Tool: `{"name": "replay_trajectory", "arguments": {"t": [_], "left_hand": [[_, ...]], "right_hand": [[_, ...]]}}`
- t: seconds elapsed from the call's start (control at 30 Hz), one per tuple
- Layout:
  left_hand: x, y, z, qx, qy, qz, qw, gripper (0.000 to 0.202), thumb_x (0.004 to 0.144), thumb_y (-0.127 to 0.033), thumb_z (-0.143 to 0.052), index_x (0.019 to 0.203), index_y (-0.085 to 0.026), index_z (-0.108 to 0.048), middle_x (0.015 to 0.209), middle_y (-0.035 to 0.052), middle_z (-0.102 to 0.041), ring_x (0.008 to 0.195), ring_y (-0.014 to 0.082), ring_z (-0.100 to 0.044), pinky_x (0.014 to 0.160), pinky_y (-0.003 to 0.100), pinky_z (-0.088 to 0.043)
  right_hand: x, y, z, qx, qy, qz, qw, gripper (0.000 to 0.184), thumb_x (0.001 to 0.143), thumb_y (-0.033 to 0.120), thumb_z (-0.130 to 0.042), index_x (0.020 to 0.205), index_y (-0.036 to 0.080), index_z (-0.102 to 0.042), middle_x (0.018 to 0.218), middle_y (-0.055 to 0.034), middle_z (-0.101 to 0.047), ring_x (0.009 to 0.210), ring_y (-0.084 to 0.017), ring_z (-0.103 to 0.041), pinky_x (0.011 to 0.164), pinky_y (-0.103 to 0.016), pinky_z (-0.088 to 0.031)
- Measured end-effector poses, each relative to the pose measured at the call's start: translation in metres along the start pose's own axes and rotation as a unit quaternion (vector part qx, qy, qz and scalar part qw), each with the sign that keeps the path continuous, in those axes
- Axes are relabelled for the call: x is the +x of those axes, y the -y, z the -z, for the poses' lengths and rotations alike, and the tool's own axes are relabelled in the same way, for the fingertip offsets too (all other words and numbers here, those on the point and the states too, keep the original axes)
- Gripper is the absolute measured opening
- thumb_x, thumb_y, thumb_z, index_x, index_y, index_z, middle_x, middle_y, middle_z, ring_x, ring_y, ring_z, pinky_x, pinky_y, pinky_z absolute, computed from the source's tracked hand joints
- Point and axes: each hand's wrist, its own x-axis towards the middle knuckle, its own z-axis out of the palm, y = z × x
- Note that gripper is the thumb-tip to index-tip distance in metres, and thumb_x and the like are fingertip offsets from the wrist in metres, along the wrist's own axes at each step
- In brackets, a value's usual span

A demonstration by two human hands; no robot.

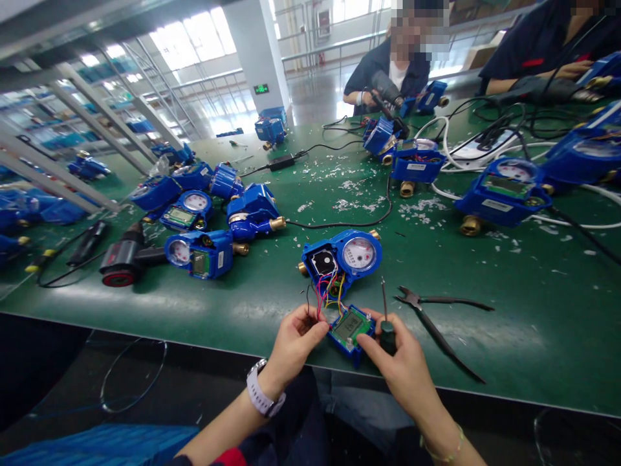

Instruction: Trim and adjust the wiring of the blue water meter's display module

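Meter (356,254) lies open; below it our left hand (295,340) pinches wires (324,292), right hand (395,355) grips module (350,329) and screwdriver (385,323); we judge refitting needs care.

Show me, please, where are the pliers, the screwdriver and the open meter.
pliers (439,327): head view, on one black handle near the pivot.
screwdriver (387,333): head view, on the dark handle in the right hand.
open meter (358,254): head view, on the round white dial.

Left hand (295,342) pinching wires (324,292), right hand (395,362) gripping screwdriver (385,323), display module (351,329) between
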Motion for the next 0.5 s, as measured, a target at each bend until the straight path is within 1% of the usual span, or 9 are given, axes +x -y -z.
{"name": "replay_trajectory", "arguments": {"t": [0.07,0.17,0.27,0.37,0.5], "left_hand": [[0.0004,0.0003,0.0011,0.009,-0.012,0.012,1.000,0.032,0.070,-0.042,-0.079,0.077,-0.014,-0.065,0.071,-0.0010,-0.062,0.065,0.0097,-0.052,0.064,0.019,-0.043],[0.0012,0.0015,0.0022,-0.004,-0.016,0.027,1.000,0.030,0.070,-0.041,-0.079,0.080,-0.014,-0.071,0.074,0.0012,-0.069,0.069,0.0108,-0.058,0.068,0.020,-0.047],[0.0013,0.0018,0.0019,-0.018,-0.014,0.031,0.999,0.029,0.073,-0.041,-0.077,0.086,-0.016,-0.075,0.080,0.0033,-0.074,0.073,0.0123,-0.063,0.073,0.021,-0.050],[0.0014,-0.0002,0.0005,-0.025,-0.008,0.027,0.999,0.028,0.074,-0.040,-0.076,0.089,-0.016,-0.076,0.082,0.0036,-0.075,0.074,0.0121,-0.064,0.074,0.020,-0.050],[0.0021,-0.0036,-0.0009,-0.036,0.006,0.034,0.999,0.024,0.073,-0.036,-0.075,0.086,-0.015,-0.075,0.081,0.0039,-0.075,0.074,0.0121,-0.065,0.074,0.021,-0.050]], "right_hand": [[0.0014,-0.0005,0.0000,-0.001,-0.002,0.003,1.000,0.037,0.080,0.047,-0.068,0.081,0.023,-0.041,0.114,-0.0094,-0.060,0.099,-0.025,-0.055,0.081,-0.036,-0.039],[0.0020,0.0000,0.0022,0.002,-0.004,0.006,1.000,0.037,0.079,0.046,-0.070,0.080,0.023,-0.041,0.114,-0.0082,-0.060,0.100,-0.025,-0.054,0.080,-0.035,-0.040],[0.0016,0.0008,0.0049,0.019,-0.006,0.007,1.000,0.038,0.077,0.045,-0.071,0.080,0.023,-0.041,0.114,-0.0071,-0.061,0.097,-0.024,-0.055,0.078,-0.034,-0.041],[-0.0001,0.0004,0.0063,0.038,-0.012,0.009,0.999,0.038,0.076,0.044,-0.073,0.079,0.022,-0.042,0.114,-0.0067,-0.062,0.096,-0.023,-0.057,0.079,-0.034,-0.043],[-0.0036,0.0006,0.0040,0.058,-0.022,0.008,0.998,0.038,0.075,0.042,-0.074,0.079,0.021,-0.043,0.116,-0.0068,-0.061,0.095,-0.022,-0.059,0.080,-0.033,-0.045]]}}
